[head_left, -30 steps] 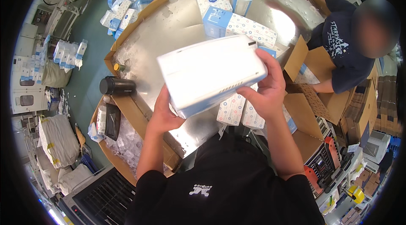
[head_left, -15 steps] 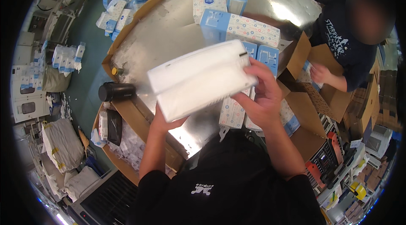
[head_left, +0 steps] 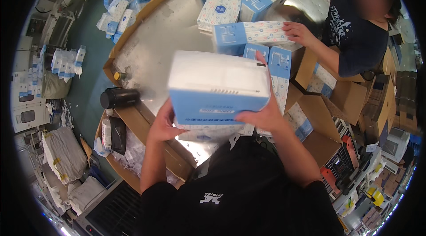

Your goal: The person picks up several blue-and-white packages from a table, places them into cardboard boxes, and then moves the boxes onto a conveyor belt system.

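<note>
In front of me I hold a blue-and-white tissue pack (head_left: 217,98) above the metal table (head_left: 153,54). Its white side faces up and its blue face is towards me. My left hand (head_left: 163,122) grips the pack's left lower edge, partly hidden by it. On the right side, my right hand (head_left: 268,118) is closed round it, thumb across the blue face. Just beyond lies a patterned pack (head_left: 266,32), with two upright packs (head_left: 279,65) beside my right hand. A patterned surface shows under the held pack; I cannot tell whether it belongs to it.
Across the table a co-worker's hands touch a standing pack (head_left: 262,3) and the lying pack. Open cartons (head_left: 317,114) with packs inside stand at right. A black bottle (head_left: 120,97) lies at left, near a cardboard box (head_left: 133,149) holding clear plastic.
I have turned the held pack so its blue face shows. The co-worker's nearer hand has moved from the open carton to the lying pack; the far packs have shifted.
</note>
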Action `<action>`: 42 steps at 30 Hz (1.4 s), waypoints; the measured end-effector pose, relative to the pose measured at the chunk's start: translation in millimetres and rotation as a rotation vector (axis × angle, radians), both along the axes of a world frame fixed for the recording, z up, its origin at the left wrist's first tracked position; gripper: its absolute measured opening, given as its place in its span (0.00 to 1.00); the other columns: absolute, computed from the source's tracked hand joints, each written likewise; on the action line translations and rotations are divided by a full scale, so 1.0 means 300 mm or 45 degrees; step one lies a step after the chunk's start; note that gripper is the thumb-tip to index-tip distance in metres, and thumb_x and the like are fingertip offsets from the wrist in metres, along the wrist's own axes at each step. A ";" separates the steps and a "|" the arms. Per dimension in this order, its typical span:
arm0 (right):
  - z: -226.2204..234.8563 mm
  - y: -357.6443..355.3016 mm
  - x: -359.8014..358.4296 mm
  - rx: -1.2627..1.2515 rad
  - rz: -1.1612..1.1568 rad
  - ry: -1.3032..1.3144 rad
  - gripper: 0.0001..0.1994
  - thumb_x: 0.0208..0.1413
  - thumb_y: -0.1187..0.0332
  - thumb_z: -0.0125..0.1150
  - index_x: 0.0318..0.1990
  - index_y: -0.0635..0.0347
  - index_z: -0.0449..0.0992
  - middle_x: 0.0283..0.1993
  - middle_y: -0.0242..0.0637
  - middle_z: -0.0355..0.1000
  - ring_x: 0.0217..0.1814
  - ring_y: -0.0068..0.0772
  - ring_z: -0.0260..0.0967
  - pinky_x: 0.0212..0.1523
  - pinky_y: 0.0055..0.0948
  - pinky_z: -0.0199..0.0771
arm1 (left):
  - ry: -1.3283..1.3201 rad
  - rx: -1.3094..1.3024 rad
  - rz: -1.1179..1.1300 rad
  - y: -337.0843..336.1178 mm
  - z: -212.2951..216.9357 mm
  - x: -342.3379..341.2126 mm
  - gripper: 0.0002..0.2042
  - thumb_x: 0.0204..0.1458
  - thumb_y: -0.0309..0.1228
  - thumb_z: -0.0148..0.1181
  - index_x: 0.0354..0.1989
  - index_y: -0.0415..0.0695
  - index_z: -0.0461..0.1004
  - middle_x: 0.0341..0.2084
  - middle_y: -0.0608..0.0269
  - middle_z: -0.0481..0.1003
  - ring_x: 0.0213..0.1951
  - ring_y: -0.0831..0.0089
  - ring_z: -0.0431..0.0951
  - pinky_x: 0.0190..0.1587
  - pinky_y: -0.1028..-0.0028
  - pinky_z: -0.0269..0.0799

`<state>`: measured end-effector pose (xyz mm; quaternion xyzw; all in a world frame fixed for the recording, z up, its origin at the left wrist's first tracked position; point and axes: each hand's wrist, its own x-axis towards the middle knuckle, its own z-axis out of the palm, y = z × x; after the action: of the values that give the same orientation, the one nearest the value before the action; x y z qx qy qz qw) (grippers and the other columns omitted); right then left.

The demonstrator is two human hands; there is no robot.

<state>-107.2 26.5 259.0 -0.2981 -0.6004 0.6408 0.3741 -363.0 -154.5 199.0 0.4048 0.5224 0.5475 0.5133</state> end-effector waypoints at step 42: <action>-0.232 0.024 0.121 0.229 -0.368 -0.748 0.37 0.49 0.73 0.69 0.68 0.60 0.62 0.64 0.45 0.66 0.65 0.42 0.64 0.64 0.42 0.62 | 1.395 -0.647 1.301 0.287 -0.040 -0.747 0.54 0.44 0.40 0.74 0.78 0.54 0.42 0.62 0.39 0.64 0.61 0.45 0.70 0.64 0.57 0.65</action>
<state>-70.9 33.6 189.3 -0.5179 -0.6882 0.4123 0.2969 -587.2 -68.3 186.9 0.1968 0.9311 0.3021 -0.0554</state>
